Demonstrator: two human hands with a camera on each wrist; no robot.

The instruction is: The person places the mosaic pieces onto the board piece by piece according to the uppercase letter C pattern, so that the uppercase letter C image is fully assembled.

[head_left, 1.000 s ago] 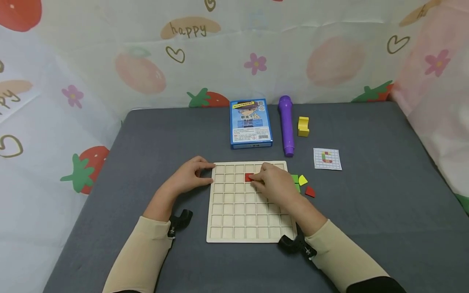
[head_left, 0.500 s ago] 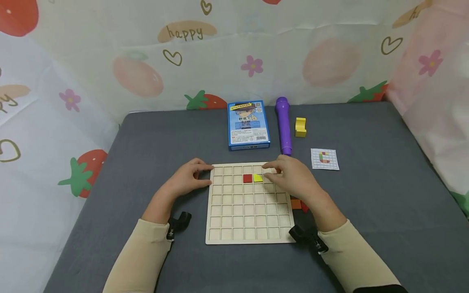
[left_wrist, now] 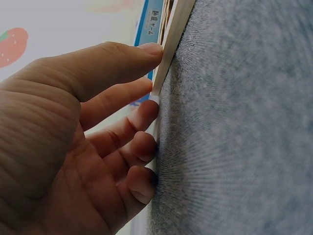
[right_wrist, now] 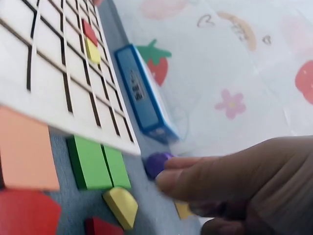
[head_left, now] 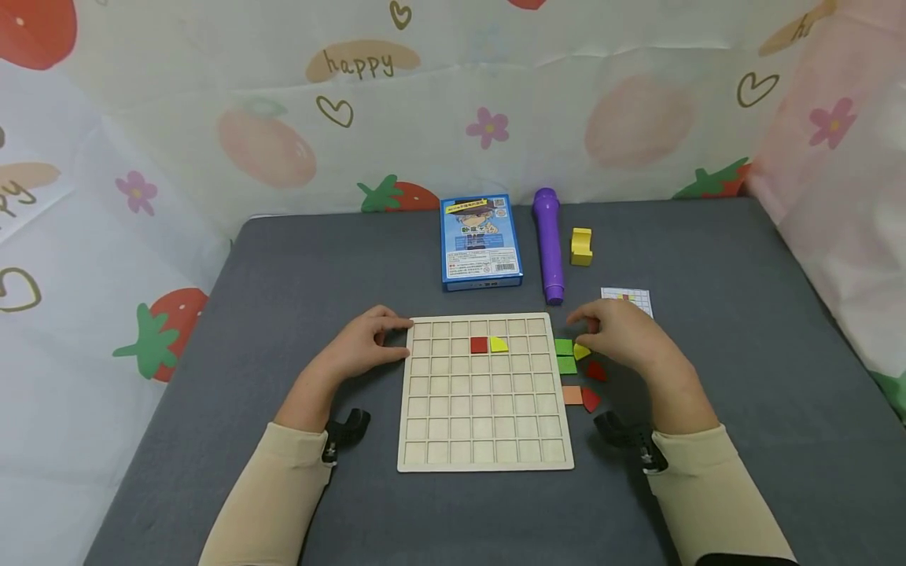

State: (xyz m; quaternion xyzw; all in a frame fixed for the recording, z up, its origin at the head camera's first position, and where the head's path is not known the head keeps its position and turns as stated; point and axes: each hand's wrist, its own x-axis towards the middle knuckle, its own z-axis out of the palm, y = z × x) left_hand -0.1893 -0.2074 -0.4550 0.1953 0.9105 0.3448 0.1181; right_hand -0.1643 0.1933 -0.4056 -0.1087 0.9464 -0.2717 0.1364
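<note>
A pale wooden grid board point(head_left: 481, 409) lies on the table. In its second row sit a red square tile point(head_left: 478, 345) and, just right of it, a yellow rounded tile point(head_left: 499, 345). My left hand point(head_left: 356, 343) touches the board's left edge near the far corner with thumb and index finger. My right hand point(head_left: 630, 334) hovers beyond the board's right edge, thumb and index finger apart, nothing between them. Its thumb is close to a loose yellow rounded tile point(right_wrist: 121, 206). Beside that tile lie green square tiles point(right_wrist: 88, 164), red rounded tiles point(head_left: 591, 399) and an orange square tile point(head_left: 572, 395).
A blue box point(head_left: 481, 244), a purple microphone-shaped stick point(head_left: 549, 244) and a yellow notched block point(head_left: 581, 247) stand behind the board. A printed grid card point(head_left: 642, 299) is partly covered by my right hand. A patterned cloth point(head_left: 425, 118) hangs behind the grey table.
My right hand let go of the red square tile, then a yellow rounded tile appeared beside it on the board. The hand has since moved right, off the board. The left hand stayed put.
</note>
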